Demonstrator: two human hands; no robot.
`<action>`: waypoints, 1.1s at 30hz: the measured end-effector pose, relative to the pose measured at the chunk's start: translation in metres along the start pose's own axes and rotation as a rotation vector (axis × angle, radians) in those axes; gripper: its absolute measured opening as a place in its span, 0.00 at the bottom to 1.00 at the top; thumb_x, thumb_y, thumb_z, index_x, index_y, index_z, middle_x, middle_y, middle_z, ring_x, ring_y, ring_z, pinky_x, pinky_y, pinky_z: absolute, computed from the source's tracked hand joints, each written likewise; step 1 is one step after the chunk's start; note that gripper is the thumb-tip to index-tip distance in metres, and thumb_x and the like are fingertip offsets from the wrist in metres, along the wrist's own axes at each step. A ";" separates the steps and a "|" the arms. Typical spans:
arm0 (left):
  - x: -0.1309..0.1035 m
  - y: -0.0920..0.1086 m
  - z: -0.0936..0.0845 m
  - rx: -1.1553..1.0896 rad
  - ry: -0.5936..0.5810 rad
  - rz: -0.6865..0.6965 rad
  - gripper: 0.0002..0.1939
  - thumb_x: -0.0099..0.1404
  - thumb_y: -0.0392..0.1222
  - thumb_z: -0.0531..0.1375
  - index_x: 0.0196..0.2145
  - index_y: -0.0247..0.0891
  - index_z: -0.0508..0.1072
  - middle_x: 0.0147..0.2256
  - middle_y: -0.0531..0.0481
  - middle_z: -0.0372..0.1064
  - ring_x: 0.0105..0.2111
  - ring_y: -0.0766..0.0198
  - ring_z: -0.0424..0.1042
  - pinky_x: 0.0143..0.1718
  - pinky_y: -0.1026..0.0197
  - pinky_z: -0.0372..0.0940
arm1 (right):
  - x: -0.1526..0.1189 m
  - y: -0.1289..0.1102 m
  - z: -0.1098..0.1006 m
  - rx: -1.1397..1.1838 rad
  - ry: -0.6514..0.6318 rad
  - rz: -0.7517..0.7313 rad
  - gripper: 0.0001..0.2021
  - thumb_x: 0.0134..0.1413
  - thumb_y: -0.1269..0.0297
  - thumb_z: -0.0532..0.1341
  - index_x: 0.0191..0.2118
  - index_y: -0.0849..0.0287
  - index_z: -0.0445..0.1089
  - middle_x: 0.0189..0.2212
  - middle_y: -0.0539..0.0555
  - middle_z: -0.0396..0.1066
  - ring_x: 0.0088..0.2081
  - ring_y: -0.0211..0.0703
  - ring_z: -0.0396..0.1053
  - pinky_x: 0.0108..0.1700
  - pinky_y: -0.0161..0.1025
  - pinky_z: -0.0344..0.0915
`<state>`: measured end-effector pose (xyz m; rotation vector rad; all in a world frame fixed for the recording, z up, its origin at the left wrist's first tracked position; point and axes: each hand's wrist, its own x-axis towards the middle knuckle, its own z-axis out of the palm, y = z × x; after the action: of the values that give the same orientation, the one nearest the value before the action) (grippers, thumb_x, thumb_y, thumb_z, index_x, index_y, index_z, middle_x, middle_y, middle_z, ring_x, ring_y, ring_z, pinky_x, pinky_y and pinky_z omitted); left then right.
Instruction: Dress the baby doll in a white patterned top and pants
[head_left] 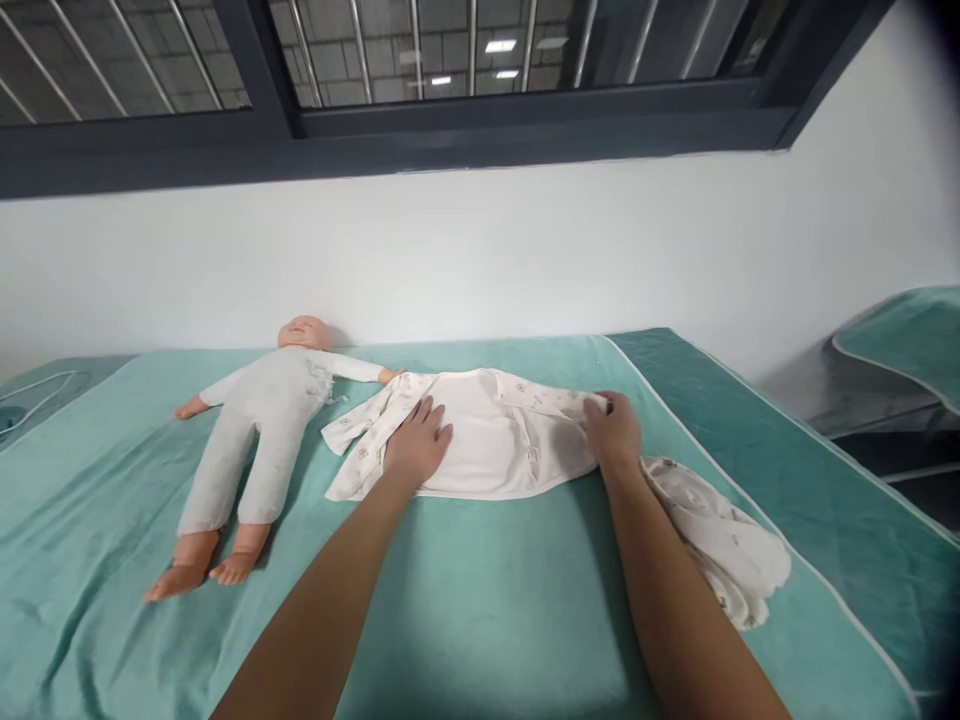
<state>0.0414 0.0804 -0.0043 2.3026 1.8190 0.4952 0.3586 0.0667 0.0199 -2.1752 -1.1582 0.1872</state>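
Garment (pixel 495 440) lies mid-frame on the green towel (pixel 465 600), spread mostly flat but not folded. Left hand (pixel 417 440) presses it, fingers spread; right hand (pixel 615 430) grips its right end, fingers curled. A doll (pixel 262 420) lies left; a second cloth (pixel 720 540) sits bunched lower right.

Bright even light, soft shadows, sharp centre — edges bowed, corners dark
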 end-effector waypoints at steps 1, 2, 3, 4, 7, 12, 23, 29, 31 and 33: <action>0.000 0.000 0.000 0.000 0.005 0.002 0.28 0.73 0.53 0.46 0.64 0.42 0.64 0.69 0.48 0.51 0.69 0.53 0.51 0.69 0.47 0.49 | 0.004 0.001 0.002 0.056 0.067 -0.005 0.23 0.63 0.56 0.50 0.58 0.61 0.62 0.47 0.62 0.72 0.47 0.50 0.70 0.51 0.45 0.65; 0.000 0.000 0.000 0.000 0.010 0.005 0.28 0.73 0.53 0.46 0.64 0.41 0.64 0.69 0.48 0.51 0.69 0.53 0.51 0.69 0.47 0.50 | 0.009 0.004 0.003 0.127 0.148 -0.017 0.24 0.63 0.57 0.49 0.60 0.63 0.60 0.49 0.63 0.70 0.47 0.50 0.69 0.51 0.45 0.65; 0.000 0.000 0.000 -0.002 0.012 0.007 0.28 0.73 0.53 0.46 0.64 0.41 0.64 0.69 0.48 0.51 0.69 0.53 0.51 0.69 0.47 0.50 | 0.012 0.006 0.005 0.201 0.227 -0.037 0.25 0.62 0.57 0.49 0.61 0.65 0.58 0.50 0.65 0.70 0.47 0.50 0.69 0.52 0.47 0.64; 0.000 0.000 0.000 -0.003 0.014 0.009 0.28 0.73 0.53 0.46 0.64 0.41 0.64 0.69 0.47 0.51 0.69 0.53 0.51 0.69 0.47 0.50 | 0.014 0.008 0.008 0.270 0.296 -0.060 0.26 0.60 0.58 0.50 0.60 0.67 0.59 0.50 0.66 0.69 0.48 0.52 0.68 0.54 0.50 0.63; 0.000 -0.001 0.000 -0.011 0.021 0.020 0.27 0.73 0.52 0.47 0.64 0.40 0.64 0.69 0.47 0.52 0.69 0.53 0.51 0.69 0.47 0.50 | 0.011 0.010 0.015 0.339 0.358 -0.195 0.24 0.56 0.59 0.55 0.55 0.67 0.65 0.51 0.68 0.69 0.54 0.57 0.65 0.59 0.56 0.58; -0.001 0.000 -0.001 -0.021 0.033 0.021 0.26 0.73 0.51 0.48 0.63 0.41 0.65 0.69 0.47 0.53 0.69 0.52 0.52 0.68 0.46 0.51 | -0.019 -0.008 0.023 0.187 0.221 -0.570 0.16 0.59 0.63 0.55 0.49 0.62 0.71 0.55 0.66 0.68 0.58 0.56 0.62 0.63 0.55 0.57; -0.004 0.002 0.000 0.045 0.128 0.050 0.22 0.72 0.46 0.48 0.59 0.37 0.68 0.67 0.42 0.57 0.66 0.52 0.57 0.65 0.48 0.56 | -0.050 -0.032 0.021 0.207 0.042 -0.773 0.15 0.57 0.72 0.53 0.46 0.58 0.74 0.51 0.61 0.72 0.55 0.55 0.66 0.59 0.54 0.63; -0.010 0.009 -0.004 0.172 0.254 0.201 0.18 0.68 0.38 0.52 0.54 0.38 0.69 0.66 0.41 0.59 0.68 0.50 0.51 0.66 0.42 0.49 | -0.073 -0.091 0.041 0.704 -0.385 -0.425 0.14 0.53 0.65 0.59 0.46 0.54 0.71 0.46 0.55 0.74 0.47 0.48 0.72 0.56 0.50 0.66; -0.011 0.011 -0.006 0.180 0.247 0.191 0.15 0.69 0.37 0.52 0.51 0.38 0.71 0.60 0.40 0.66 0.65 0.49 0.56 0.65 0.40 0.50 | -0.080 -0.116 0.064 0.810 -0.601 -0.250 0.16 0.48 0.65 0.62 0.45 0.56 0.70 0.43 0.55 0.75 0.43 0.48 0.73 0.51 0.48 0.69; -0.012 0.012 -0.007 0.178 0.235 0.105 0.12 0.69 0.37 0.52 0.46 0.38 0.72 0.51 0.39 0.73 0.59 0.48 0.64 0.60 0.40 0.55 | -0.083 -0.139 0.087 0.856 -0.702 -0.205 0.16 0.46 0.65 0.62 0.44 0.59 0.70 0.36 0.56 0.75 0.37 0.48 0.74 0.43 0.46 0.72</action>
<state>0.0474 0.0657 0.0041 2.5646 1.9227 0.6715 0.1778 0.0983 0.0227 -1.2294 -1.3093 1.1850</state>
